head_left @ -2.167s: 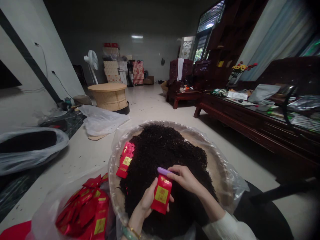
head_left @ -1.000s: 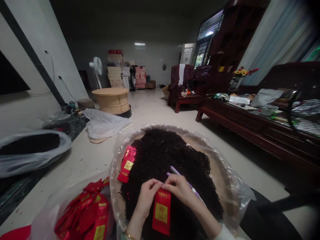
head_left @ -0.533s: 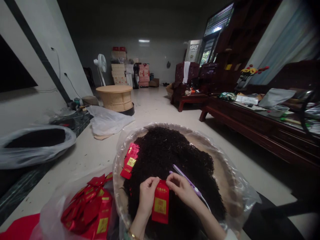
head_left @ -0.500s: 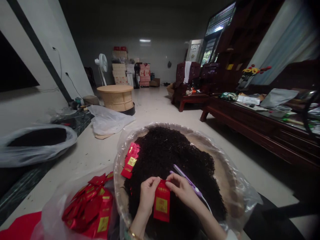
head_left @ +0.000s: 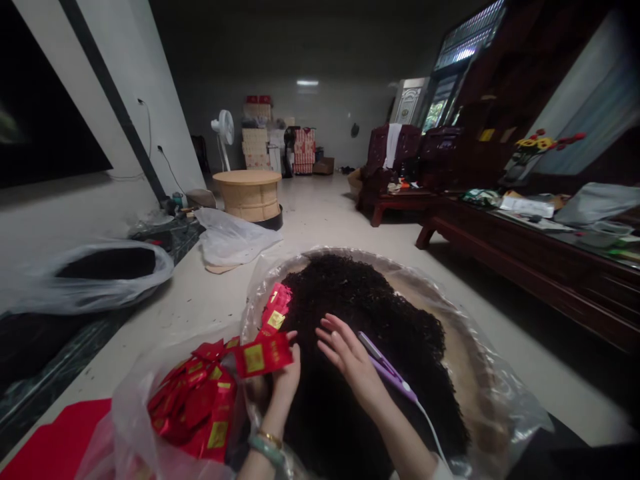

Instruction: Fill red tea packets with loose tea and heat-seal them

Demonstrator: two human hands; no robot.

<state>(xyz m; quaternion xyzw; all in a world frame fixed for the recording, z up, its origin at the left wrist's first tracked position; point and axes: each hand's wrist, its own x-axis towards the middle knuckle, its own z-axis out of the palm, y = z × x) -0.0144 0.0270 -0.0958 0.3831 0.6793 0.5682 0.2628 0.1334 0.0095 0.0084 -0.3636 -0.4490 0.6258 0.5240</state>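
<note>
- The red foil packet [head_left: 263,355] lay at 12 o'clock from the left hand [head_left: 285,381], its long axis running roughly 9 to 3 o'clock, with a gold label near the 9 o'clock end.
- The left hand, the nearer one, pinched the packet's 3 o'clock end.
- The right hand [head_left: 345,353] was spread and empty above the black tea leaves [head_left: 360,293], with a purple corded heat sealer [head_left: 387,369] just beside it at 3 o'clock.

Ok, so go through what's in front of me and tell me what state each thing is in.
Round basket: lined with clear plastic
Loose dark tea: heaped in the basket
Small stack of red packets: lying against the tea
Single red packet: held sideways
Left hand: gripping the single red packet
Right hand: open, fingers spread above the tea
Purple corded sealer: closed, lying on the tea
Plastic bag: open, full of red packets
</note>
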